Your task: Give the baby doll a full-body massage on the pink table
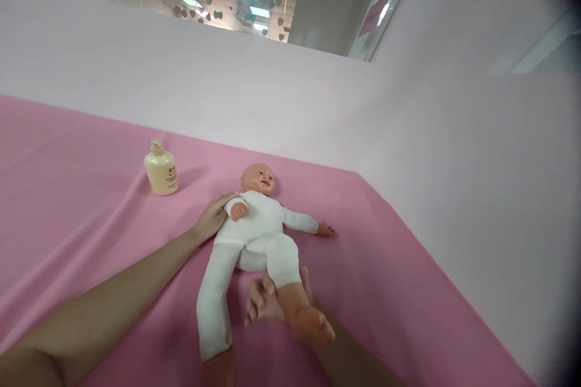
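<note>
A baby doll [254, 221] in a white cloth body suit lies on its back, its head pointing away from me. My left hand [214, 216] holds it at the side by the shoulder and bent arm; the fingers reach up to the shoulder, and the thumb is hidden. Under the doll's bent leg [287, 260], my right hand [265, 301] cups the lower leg, fingers curled on one side and thumb showing on the other. The raised foot [313, 325] points toward me. The doll's other leg [213, 302] lies stretched out, its foot cut off by the lower edge.
A cream-coloured pump bottle [162, 170] with dark print stands left of the doll's head. Pink cloth [113, 205] with folds covers the surface. White walls [227, 97] rise behind and at the right, with a glass window [327, 6] above the back one.
</note>
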Demonstrator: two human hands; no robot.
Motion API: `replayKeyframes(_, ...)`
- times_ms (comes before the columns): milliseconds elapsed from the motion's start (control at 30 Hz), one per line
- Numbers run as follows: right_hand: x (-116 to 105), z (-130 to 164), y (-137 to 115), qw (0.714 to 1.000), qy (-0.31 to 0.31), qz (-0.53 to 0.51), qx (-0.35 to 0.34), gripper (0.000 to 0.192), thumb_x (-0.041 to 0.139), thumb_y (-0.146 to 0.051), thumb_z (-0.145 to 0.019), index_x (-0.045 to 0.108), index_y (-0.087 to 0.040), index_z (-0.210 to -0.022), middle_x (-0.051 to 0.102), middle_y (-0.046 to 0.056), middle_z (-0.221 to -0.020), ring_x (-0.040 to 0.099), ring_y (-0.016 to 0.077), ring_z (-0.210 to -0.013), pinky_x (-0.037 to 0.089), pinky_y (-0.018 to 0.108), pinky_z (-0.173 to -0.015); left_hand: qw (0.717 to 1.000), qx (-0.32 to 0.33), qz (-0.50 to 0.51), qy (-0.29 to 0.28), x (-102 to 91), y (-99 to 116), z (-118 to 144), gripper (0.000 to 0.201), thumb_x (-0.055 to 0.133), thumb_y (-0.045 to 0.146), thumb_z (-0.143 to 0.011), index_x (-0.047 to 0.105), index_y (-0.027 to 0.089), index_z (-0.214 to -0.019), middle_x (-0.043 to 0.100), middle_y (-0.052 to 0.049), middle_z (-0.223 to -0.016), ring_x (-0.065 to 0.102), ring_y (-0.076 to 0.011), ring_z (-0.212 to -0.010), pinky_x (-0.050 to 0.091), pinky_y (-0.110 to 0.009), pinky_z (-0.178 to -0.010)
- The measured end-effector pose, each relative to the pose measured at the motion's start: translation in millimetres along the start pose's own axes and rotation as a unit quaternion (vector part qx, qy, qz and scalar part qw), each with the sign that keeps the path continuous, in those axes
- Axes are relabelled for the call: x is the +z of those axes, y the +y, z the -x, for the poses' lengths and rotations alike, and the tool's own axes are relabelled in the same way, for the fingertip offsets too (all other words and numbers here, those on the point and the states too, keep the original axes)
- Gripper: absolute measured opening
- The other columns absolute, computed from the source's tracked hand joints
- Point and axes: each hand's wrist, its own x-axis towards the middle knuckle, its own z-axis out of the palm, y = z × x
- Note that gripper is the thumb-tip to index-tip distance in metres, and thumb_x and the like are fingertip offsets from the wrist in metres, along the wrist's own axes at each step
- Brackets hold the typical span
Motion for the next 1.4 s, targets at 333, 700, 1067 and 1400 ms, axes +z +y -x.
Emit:
replayKeyframes(333,6,-7,-28,0.987,0.065,-0.148,-0.001,0.071,0.052,-0.085,-0.072,0.062,-0.015,-0.067,0.054,0.005,-0.083,0.055,0.0164,-0.078,0.046,0.034,-0.082,0.999,0.033,-0.04,-0.014,-0.6,2,0,0.043,0.048,0.017,-0.083,0.07,0.026,-0.119,0.063,-0.007,-0.13,0.055,-0.0244,-0.124,0.037,-0.042,-0.113)
replayKeyframes(700,3,-4,-12,0.999,-0.011,-0.045,0.014,0.082,0.039,-0.096,-0.066,0.063,-0.017,-0.07,0.063,0.012,-0.078,0.063,0.0247,-0.089,0.047,0.043,-0.089,0.995,-0.065,0.078,0.015,2.2,-6,-1,0.033,0.054,0.035,-0.086,0.065,0.017,-0.111,0.068,-0.01,-0.119,0.058,-0.0275,-0.115,0.043,-0.044,-0.106)
replayKeyframes(1067,0,0,-11,0.988,-0.128,-0.015,0.085,0.076,0.064,-0.081,-0.062,0.07,-0.01,-0.09,0.071,0.018,-0.092,0.066,0.0343,-0.104,0.047,0.049,-0.095,0.983,-0.118,0.129,0.059,3.0,-7,-5,0.042,0.056,0.036,-0.076,0.063,0.016,-0.112,0.069,-0.011,-0.121,0.053,-0.0317,-0.125,0.034,-0.048,-0.111)
replayKeyframes(1400,-2,-3,-9,0.984,-0.151,-0.004,0.096,0.073,0.062,-0.08,-0.063,0.067,-0.012,-0.088,0.07,0.022,-0.105,0.062,0.0358,-0.115,0.047,0.051,-0.098,0.978,-0.126,0.156,0.055,2.0,-3,-4,0.042,0.057,0.034,-0.074,0.066,0.016,-0.111,0.072,-0.011,-0.113,0.055,-0.0321,-0.125,0.034,-0.049,-0.112)
